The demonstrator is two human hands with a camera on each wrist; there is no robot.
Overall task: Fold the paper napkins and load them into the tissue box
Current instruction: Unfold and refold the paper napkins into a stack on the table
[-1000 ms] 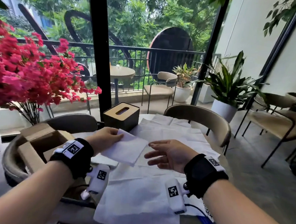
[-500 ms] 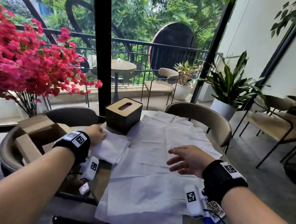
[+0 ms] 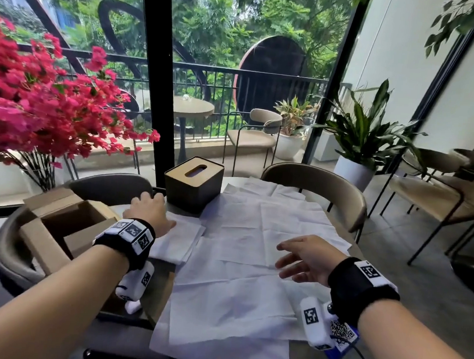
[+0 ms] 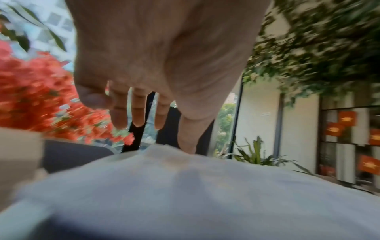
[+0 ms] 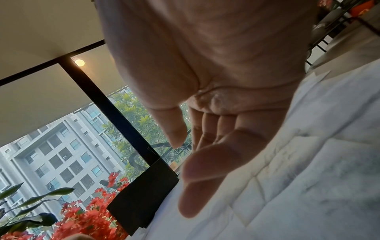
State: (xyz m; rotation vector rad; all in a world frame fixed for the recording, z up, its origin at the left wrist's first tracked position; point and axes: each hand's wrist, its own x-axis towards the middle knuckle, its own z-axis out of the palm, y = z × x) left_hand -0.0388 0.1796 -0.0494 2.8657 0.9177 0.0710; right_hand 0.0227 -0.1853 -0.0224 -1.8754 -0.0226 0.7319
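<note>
Head view, left hand (image 3: 149,211) seemingly resting on folded napkin (image 3: 179,239), right hand (image 3: 307,260) relaxed

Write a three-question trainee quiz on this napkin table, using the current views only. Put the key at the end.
1. True or false: the left hand rests on the folded napkin beside the tissue box.
2. Which hand hovers with open fingers over the unfolded napkins? A) left B) right C) neither
3. Fill in: the open container to the left of the left hand is a ____ box.

Key
1. True.
2. B: the right hand is spread above the sheets and holds nothing.
3. Cardboard: the cardboard box stands with its flaps open.
</note>
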